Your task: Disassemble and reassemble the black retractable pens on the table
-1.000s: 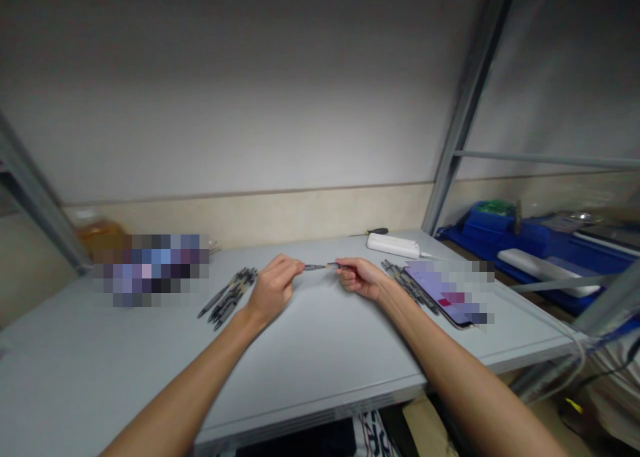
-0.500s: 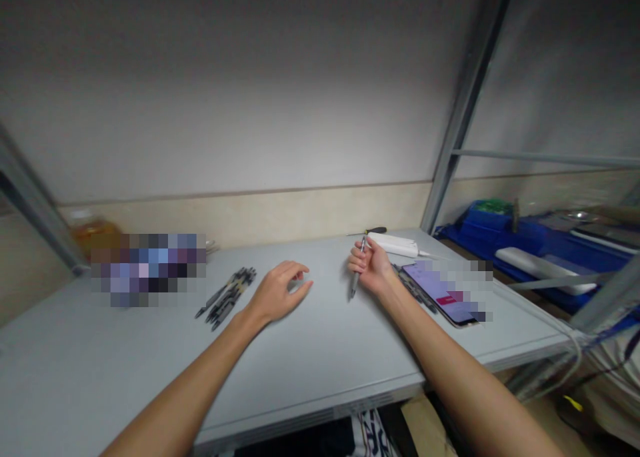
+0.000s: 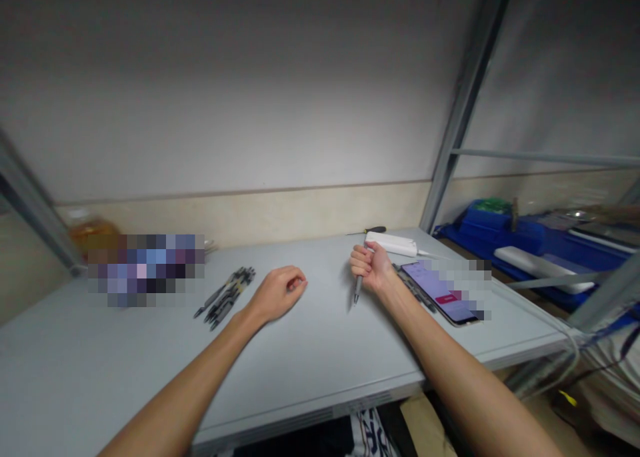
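My right hand (image 3: 374, 266) is closed in a fist around a grey pen (image 3: 357, 289). The pen points down at a slant, its tip near the tabletop. My left hand (image 3: 279, 293) rests on the table with fingers curled, thumb and forefinger tips together, and nothing visible in them. Left of it lies a bunch of dark grey pens (image 3: 229, 298). More dark pens (image 3: 416, 289) lie beside my right wrist, partly hidden by it, along the edge of a phone (image 3: 440, 293) with its screen lit.
A white power strip (image 3: 393, 244) and a screwdriver (image 3: 376, 230) lie behind my right hand. At the left stand a bottle of amber liquid (image 3: 93, 234) and a blurred-out item (image 3: 150, 270). Metal posts (image 3: 465, 110) rise at the table's sides. Blue trays (image 3: 500, 227) sit beyond the right post.
My left hand's fingers have curled in, thumb and forefinger closing together. My right fist has tightened round the pen, which has shifted slightly, its tip a little lower and further right.
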Action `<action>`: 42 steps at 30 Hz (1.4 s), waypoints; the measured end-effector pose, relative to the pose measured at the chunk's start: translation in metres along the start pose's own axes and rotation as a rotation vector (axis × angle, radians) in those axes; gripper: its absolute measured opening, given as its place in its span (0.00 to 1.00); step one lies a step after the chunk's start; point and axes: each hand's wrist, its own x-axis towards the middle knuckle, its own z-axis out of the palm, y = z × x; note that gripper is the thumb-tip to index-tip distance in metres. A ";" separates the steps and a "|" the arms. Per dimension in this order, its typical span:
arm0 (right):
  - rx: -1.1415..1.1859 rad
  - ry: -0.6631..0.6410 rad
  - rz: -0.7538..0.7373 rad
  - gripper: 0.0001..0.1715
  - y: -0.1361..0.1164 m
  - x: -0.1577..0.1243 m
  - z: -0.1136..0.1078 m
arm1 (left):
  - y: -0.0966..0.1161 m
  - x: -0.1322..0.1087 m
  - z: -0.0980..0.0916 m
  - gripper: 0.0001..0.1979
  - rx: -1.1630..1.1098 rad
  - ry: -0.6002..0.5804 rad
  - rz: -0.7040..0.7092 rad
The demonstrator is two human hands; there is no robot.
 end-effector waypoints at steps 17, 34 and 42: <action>0.155 -0.230 0.236 0.16 -0.001 0.003 -0.009 | 0.002 -0.001 0.000 0.08 0.022 -0.024 -0.012; -0.572 0.167 0.025 0.09 0.005 -0.003 0.017 | -0.002 -0.001 0.003 0.08 0.012 -0.031 -0.014; -2.014 0.533 -0.123 0.16 -0.004 -0.007 -0.007 | -0.001 -0.001 0.003 0.08 0.024 -0.043 -0.007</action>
